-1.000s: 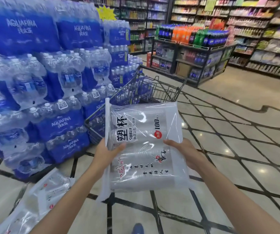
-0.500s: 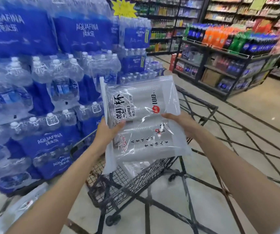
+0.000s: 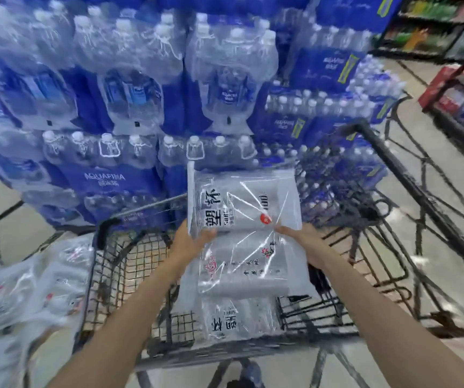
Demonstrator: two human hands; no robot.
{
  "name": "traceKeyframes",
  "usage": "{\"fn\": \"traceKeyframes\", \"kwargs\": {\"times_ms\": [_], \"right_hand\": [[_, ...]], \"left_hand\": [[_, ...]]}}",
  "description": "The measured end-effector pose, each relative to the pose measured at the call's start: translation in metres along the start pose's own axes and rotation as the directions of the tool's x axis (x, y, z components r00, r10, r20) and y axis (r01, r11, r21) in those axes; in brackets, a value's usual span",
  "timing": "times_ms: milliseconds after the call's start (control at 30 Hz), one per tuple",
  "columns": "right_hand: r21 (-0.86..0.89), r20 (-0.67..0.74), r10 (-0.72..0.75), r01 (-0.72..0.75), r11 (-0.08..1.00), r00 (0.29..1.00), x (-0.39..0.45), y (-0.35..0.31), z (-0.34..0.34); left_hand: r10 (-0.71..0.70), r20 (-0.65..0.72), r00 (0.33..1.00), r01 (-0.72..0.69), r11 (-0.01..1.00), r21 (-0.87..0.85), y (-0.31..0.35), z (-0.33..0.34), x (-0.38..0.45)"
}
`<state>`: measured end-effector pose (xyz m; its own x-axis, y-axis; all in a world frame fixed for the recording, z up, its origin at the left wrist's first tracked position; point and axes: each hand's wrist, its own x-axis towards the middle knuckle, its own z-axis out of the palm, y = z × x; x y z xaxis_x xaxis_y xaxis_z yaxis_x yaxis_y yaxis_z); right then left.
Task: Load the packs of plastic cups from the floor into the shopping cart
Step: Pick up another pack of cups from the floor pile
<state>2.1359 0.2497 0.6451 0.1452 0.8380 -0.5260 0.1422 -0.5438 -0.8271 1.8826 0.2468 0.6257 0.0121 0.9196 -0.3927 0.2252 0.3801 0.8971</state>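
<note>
Two bare arms reach up from the bottom of the frame, and both hands hold one clear pack of cups (image 3: 243, 228) in the middle of the frame. The left hand (image 3: 190, 242) grips the pack's left edge, with the thumb on the front. The right hand (image 3: 299, 242) grips the right edge, fingers curled around the plastic. The pack has big black letters and a small red dot. It is held over the cart (image 3: 107, 275), a dark wire basket that fills the lower middle of the frame. A second pack (image 3: 236, 320) already lies flat in the cart, just below the held one. More packs (image 3: 29, 289) lie on the floor at the lower left, beside the cart; they look blurry. Behind the cart, a tall stack of water bottles (image 3: 141, 93) in blue wrap fills the top of the frame. Shelves (image 3: 460, 88) stand at the upper right.
</note>
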Motion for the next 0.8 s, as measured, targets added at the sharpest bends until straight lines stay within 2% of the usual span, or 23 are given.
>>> {"fn": "traceKeyframes", "kwargs": {"times_ms": [67,200,300,433,500,600,733,800], "right_hand": [[-0.001,0.056,0.048,-0.048,0.999,0.997,0.031,0.027,0.006],[-0.055,0.114,0.173,-0.167,0.984,0.978,0.08,0.089,0.024],[-0.085,0.117,0.282,-0.273,0.958,0.952,0.106,0.132,0.034],[-0.174,0.128,0.364,-0.34,0.924,0.923,0.135,0.187,0.04],[-0.204,0.13,0.39,-0.36,0.91,0.912,0.151,0.226,0.034],[-0.217,0.139,0.395,-0.362,0.907,0.908,0.155,0.235,0.035],[-0.249,0.134,0.387,-0.347,0.904,0.912,0.155,0.223,0.034],[-0.225,0.121,0.395,-0.362,0.904,0.911,0.153,0.217,0.032]], "left_hand": [[-0.036,-0.041,0.998,0.037,0.999,0.038,-0.024,0.009,0.011],[-0.264,-0.063,0.963,0.266,0.963,0.035,-0.085,0.021,0.035],[-0.399,-0.076,0.914,0.404,0.912,0.07,-0.131,0.031,0.051],[-0.553,-0.074,0.83,0.558,0.824,0.098,-0.192,0.048,0.069],[-0.571,-0.058,0.819,0.572,0.806,0.154,-0.239,0.055,0.078],[-0.559,-0.085,0.825,0.564,0.804,0.189,-0.265,0.061,0.083],[-0.521,-0.112,0.846,0.532,0.816,0.227,-0.22,0.07,0.08],[-0.511,-0.111,0.853,0.523,0.834,0.178,-0.215,0.076,0.079]]}}
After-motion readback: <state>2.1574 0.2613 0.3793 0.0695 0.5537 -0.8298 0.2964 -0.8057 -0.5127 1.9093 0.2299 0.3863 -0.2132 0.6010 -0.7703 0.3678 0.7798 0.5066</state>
